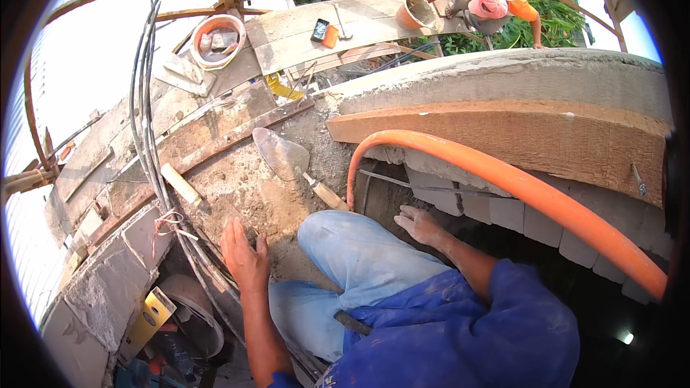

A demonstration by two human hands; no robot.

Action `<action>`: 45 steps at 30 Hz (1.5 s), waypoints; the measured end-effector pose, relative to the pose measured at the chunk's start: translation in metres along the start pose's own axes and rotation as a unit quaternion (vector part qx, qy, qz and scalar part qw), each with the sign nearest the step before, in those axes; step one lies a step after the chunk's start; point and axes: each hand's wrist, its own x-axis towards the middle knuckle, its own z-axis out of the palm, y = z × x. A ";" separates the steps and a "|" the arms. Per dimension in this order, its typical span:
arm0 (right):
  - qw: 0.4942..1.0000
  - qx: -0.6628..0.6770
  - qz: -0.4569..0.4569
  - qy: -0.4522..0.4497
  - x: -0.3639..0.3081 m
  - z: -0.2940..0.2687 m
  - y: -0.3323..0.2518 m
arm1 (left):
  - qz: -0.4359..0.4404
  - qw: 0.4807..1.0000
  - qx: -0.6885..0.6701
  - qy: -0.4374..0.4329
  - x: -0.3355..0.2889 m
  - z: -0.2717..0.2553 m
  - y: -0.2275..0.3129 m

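Note:
My left hand (244,253) is open with its fingers stretched, over the sandy mortar (230,172) on top of the wall. Nothing is in it. My right hand (420,225), also open and unladen, hangs beside my knee near the dark gap under an orange corrugated-looking pipe (496,165). A trowel (284,154) lies on the mortar ahead of my knee, its wooden handle toward me and touched by neither hand. Left of it rests a short pale wooden piece (181,185). Black cables (147,136) run down past my left hand.
A thick wooden beam (503,126) lines the concrete edge at right. Planks ahead carry a phone (320,29), a hammer (341,23) and a bucket of tools (218,41). A co-worker (496,0) crouches by another bucket (417,13). A yellow spirit level (153,314) stands lower left.

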 end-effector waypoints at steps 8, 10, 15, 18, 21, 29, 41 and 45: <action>0.987 -0.033 -0.125 -0.092 -0.034 0.021 -0.081 | -0.014 0.958 0.253 -0.133 0.067 0.021 0.012; 0.972 -0.061 -0.199 -0.110 -0.041 0.026 -0.103 | -0.031 0.953 0.265 -0.145 0.076 0.025 0.010; 0.931 -0.220 -0.284 -0.068 -0.043 0.046 -0.114 | -0.025 0.940 0.315 -0.125 0.079 0.057 -0.006; 0.919 -0.241 -0.308 -0.049 -0.033 0.056 -0.118 | -0.033 0.932 0.331 -0.143 0.082 0.052 0.001; 0.906 -0.270 -0.323 -0.035 -0.028 0.064 -0.124 | -0.036 0.933 0.318 -0.163 0.083 0.042 0.010; 0.903 -0.276 -0.326 -0.043 -0.017 0.073 -0.131 | -0.020 0.921 0.354 -0.164 0.082 0.035 0.014; 0.925 -0.230 -0.302 0.009 0.023 0.094 -0.155 | -0.009 0.921 0.353 -0.167 0.084 0.045 0.008; 0.936 -0.204 -0.278 0.067 0.050 0.112 -0.170 | -0.007 0.924 0.343 -0.166 0.084 0.046 0.007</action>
